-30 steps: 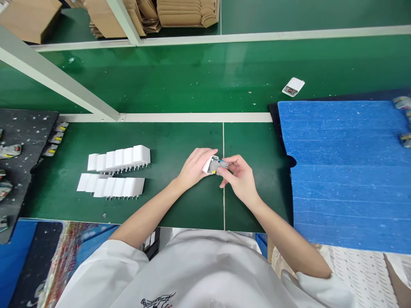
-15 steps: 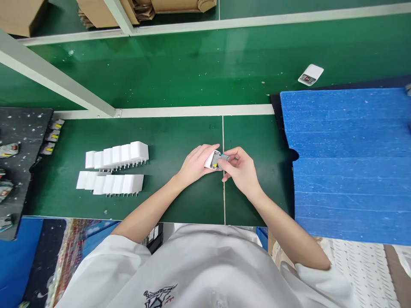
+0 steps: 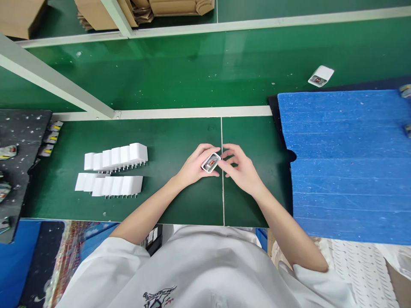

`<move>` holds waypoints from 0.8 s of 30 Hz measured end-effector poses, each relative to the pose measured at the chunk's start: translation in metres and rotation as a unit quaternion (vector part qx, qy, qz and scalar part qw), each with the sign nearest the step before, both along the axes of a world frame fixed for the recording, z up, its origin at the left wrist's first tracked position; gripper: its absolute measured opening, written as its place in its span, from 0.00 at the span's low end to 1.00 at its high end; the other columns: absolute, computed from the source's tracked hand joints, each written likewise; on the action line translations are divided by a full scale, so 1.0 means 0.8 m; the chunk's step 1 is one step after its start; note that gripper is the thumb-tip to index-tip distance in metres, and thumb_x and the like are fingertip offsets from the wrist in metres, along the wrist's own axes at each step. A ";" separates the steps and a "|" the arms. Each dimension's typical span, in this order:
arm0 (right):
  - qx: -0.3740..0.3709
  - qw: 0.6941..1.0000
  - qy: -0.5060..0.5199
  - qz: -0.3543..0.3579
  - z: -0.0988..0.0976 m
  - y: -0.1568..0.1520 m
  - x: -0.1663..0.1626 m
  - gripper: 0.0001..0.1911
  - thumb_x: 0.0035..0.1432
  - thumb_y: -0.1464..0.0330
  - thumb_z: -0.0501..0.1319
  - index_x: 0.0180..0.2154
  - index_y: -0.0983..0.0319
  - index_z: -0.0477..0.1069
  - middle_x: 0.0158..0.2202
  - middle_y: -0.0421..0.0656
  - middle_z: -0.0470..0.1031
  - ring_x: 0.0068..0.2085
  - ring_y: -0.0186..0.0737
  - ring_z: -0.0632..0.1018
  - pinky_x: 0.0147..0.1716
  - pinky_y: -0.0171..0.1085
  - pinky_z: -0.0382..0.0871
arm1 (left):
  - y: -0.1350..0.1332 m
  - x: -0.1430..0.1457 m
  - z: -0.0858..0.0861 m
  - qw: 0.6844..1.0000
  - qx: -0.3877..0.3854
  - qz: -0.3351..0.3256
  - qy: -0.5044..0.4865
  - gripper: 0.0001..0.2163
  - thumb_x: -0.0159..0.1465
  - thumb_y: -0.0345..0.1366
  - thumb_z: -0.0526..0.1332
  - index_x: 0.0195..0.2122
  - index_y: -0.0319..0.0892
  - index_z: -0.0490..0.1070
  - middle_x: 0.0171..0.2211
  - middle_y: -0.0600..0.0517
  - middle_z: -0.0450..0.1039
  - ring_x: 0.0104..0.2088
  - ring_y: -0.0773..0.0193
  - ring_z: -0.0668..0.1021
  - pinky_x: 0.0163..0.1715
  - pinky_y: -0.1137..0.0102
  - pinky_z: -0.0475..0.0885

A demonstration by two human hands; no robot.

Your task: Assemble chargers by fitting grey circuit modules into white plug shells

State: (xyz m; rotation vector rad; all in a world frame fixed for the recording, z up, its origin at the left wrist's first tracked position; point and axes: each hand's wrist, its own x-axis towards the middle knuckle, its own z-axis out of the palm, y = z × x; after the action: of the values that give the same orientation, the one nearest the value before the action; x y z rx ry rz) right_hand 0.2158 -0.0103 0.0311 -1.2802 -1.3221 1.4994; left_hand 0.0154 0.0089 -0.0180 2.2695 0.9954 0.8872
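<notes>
My left hand (image 3: 193, 166) is closed around a white plastic charger housing (image 3: 211, 163), whose open end faces up. Inside the housing sit grey parts with a small orange-red piece. My right hand (image 3: 239, 167) is at the housing's right side, fingers bent and spread apart, with the thumb tip close to the rim; whether it touches I cannot tell. Nothing shows between the right fingers. To the left on the green bench stand a back row of white housings (image 3: 116, 156) and a front row of white housings (image 3: 109, 185), with metal prongs along their lower edges.
Blue foam matting (image 3: 346, 167) covers the right side. Another open white housing (image 3: 321, 76) lies behind it. A black foam board (image 3: 22, 158) with several small electronic parts is at far left. A white frame bar (image 3: 167, 113) runs along the back, with cardboard (image 3: 180, 6) above.
The grey inner part that my right fingers held at the housing's mouth is now inside it. My right fingers have come off it and spread, and the housing has tipped to face up.
</notes>
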 end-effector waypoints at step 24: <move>0.032 0.994 -0.038 0.098 -0.019 0.005 0.009 0.30 0.61 0.55 0.65 0.62 0.56 0.66 0.52 0.50 0.75 0.53 0.51 0.77 0.36 0.44 0.83 | -0.006 -0.010 0.029 0.983 -0.167 -0.022 -0.069 0.21 0.71 0.48 0.60 0.63 0.49 0.70 0.48 0.45 0.76 0.44 0.62 0.79 0.41 0.69 0.77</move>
State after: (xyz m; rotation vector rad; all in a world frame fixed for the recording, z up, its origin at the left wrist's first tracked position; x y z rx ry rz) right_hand 0.2229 -0.0067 0.0157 -1.2058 -1.5722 1.5394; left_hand 0.0071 0.0040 0.0050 1.9145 0.9480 0.7819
